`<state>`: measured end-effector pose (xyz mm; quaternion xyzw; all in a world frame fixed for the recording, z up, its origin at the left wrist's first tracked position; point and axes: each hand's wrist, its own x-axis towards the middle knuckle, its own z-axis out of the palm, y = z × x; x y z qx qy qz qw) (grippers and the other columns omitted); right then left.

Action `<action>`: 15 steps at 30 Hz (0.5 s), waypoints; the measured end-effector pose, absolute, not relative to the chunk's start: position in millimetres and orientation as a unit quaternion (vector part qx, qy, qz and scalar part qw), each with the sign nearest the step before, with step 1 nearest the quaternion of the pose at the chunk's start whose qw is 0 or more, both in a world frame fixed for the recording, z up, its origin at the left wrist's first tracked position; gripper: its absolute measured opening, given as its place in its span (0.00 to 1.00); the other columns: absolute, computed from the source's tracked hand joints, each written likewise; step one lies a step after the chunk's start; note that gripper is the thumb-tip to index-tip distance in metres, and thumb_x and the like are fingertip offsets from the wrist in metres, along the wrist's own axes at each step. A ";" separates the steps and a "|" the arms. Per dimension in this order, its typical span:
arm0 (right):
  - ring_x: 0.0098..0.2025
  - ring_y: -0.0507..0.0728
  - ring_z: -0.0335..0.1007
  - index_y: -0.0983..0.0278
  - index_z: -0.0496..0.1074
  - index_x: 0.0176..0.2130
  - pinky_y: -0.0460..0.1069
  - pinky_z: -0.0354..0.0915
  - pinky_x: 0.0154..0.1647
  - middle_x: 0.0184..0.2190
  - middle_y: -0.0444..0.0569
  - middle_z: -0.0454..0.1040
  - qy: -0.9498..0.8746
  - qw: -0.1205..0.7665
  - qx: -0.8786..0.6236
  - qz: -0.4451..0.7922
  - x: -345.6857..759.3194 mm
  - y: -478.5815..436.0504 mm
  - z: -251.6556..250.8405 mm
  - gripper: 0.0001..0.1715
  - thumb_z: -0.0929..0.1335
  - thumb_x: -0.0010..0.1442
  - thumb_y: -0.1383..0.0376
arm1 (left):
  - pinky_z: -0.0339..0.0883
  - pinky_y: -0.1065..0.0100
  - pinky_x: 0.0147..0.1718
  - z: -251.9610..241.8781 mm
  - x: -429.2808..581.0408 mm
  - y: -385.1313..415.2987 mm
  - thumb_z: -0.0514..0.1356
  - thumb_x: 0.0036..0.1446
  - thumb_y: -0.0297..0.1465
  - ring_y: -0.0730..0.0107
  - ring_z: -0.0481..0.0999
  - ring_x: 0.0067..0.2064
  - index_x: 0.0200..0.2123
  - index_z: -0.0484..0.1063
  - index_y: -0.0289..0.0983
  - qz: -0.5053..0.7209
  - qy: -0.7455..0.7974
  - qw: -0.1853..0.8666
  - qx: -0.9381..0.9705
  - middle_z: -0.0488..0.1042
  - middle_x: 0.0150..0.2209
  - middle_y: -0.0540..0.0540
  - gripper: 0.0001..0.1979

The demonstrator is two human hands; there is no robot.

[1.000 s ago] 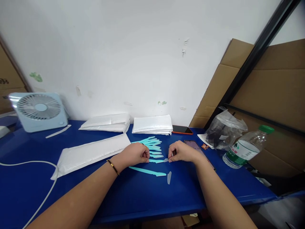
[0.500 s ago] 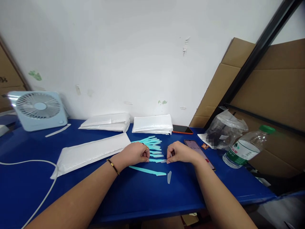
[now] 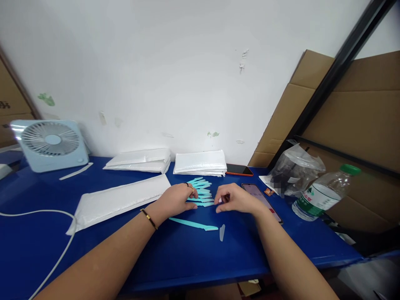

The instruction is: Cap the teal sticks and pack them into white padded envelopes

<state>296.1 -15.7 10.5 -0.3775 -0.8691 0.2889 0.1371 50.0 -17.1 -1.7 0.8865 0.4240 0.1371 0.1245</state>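
Head view: resting low on the blue table (image 3: 175,258), both forearms reaching in from the bottom edge. Left hand (image 3: 176,200) lying knuckles-up with fingers loosely curled, fingertips pressing on the near end of the fanned row of turquoise razors (image 3: 201,189); gripping or merely touching, cannot tell. Wearing a ring on one finger and a thin bracelet (image 3: 149,218) at the wrist. Right hand (image 3: 236,199) hovering just right of the same row, fingers half curled, thumb and forefinger pinching toward a small pale piece at the tip of the nearest razor; whether actually closed on it, too small to tell. Lying apart on the table just in front of both hands: one single turquoise razor (image 3: 193,224), with a clear cap (image 3: 221,232) just beside its right end, untouched. Sitting left of the left hand, a white padded envelope (image 3: 121,200); lying just behind the right hand, a phone (image 3: 261,200). Standing at the far right, a water bottle (image 3: 325,191); at the far left, a small fan (image 3: 50,143).
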 end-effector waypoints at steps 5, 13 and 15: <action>0.25 0.48 0.62 0.62 0.77 0.35 0.42 0.57 0.24 0.26 0.43 0.69 -0.905 0.000 -0.258 0.338 295.9 -31.4 20.1 0.19 0.74 0.42 0.57 | 0.56 0.74 0.25 10.9 49.0 -28.9 0.63 0.43 0.46 0.72 0.70 0.31 0.33 0.74 0.42 0.068 0.354 0.215 0.907 0.73 0.31 0.52 0.17; 0.22 0.49 0.65 0.65 0.71 0.33 0.42 0.58 0.21 0.23 0.44 0.70 -0.844 0.041 -0.445 0.296 294.7 -23.3 5.8 0.10 0.69 0.51 0.61 | 0.53 0.73 0.23 0.6 47.4 -20.5 0.61 0.48 0.37 0.74 0.69 0.28 0.28 0.73 0.41 0.061 0.399 0.178 0.897 0.74 0.26 0.54 0.06; 0.19 0.48 0.65 0.65 0.68 0.39 0.42 0.58 0.19 0.23 0.44 0.71 -0.804 0.049 -0.495 0.324 297.6 -20.1 3.6 0.13 0.67 0.53 0.61 | 0.53 0.73 0.22 0.0 46.6 -19.0 0.61 0.48 0.37 0.74 0.69 0.28 0.28 0.72 0.41 0.059 0.404 0.176 0.896 0.74 0.26 0.54 0.06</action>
